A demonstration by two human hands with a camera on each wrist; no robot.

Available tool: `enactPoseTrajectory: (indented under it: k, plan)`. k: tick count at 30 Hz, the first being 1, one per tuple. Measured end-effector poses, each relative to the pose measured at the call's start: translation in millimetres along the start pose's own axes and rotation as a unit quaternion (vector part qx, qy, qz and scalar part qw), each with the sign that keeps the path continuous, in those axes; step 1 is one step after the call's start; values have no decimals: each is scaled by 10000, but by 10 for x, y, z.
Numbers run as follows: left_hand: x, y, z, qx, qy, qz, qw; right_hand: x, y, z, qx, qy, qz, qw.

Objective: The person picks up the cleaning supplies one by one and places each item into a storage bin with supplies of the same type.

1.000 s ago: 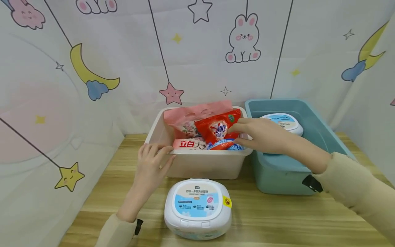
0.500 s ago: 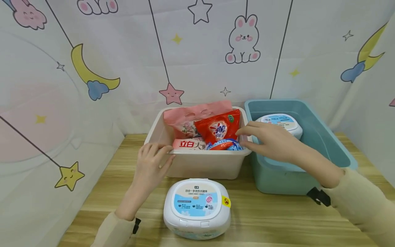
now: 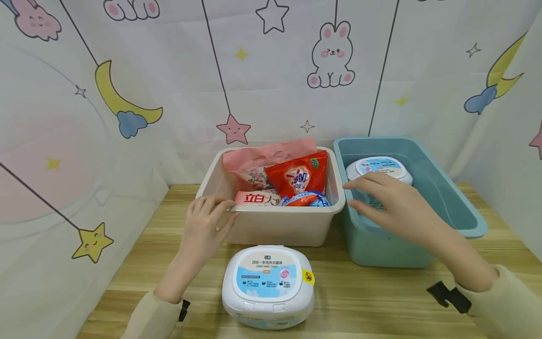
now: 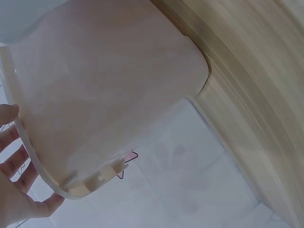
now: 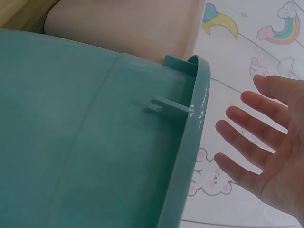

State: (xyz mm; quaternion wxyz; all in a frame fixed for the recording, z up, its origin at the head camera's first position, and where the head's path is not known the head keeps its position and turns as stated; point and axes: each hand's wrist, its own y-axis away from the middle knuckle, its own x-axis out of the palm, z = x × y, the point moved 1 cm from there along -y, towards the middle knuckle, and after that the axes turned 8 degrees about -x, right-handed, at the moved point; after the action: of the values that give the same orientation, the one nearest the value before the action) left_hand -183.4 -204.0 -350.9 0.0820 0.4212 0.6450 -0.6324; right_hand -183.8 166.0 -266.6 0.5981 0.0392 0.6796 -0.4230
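My left hand grips the front left rim of a cream plastic bin; in the left wrist view the fingers meet its rim. Inside lie a red laundry detergent bag, a pink bag, a pink-white pack and a blue-red pack. My right hand hovers over the near left part of a teal bin, holding nothing. In the right wrist view its fingers are spread, apart from the rim. A white lidded box sits in the teal bin, partly behind this hand.
Another white lidded box with a blue label and yellow sticker stands on the wooden table, in front of the cream bin. The two bins stand side by side. A cartoon-printed curtain closes off the back and sides.
My right hand has drawn back to the right, from beside the red detergent bag to over the teal bin. My left hand has stayed on the cream bin's rim.
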Motion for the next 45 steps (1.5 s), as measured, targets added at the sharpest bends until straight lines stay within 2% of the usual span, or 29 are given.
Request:
enactPoseTrajectory:
  k: [3, 15, 28, 41, 45]
  plan:
    - [-3, -2, 0, 40, 12, -23, 10000, 0, 95, 3, 78, -14, -244, 9997]
    - [-36, 1, -8, 119, 34, -102, 9999, 88, 394, -23, 497, -50, -803, 9955]
    - [-101, -10, -77, 298, 112, -156, 9994, 90, 639, 22, 440, -221, -1395, 9890]
    - [-162, 3, -175, 569, -33, 117, 9983, 51, 856, 37, 518, -590, -2091, 9747]
    - [-194, 10, -234, 582, -5, 303, 9978, 20, 916, 40, 675, -554, -2059, 9747]
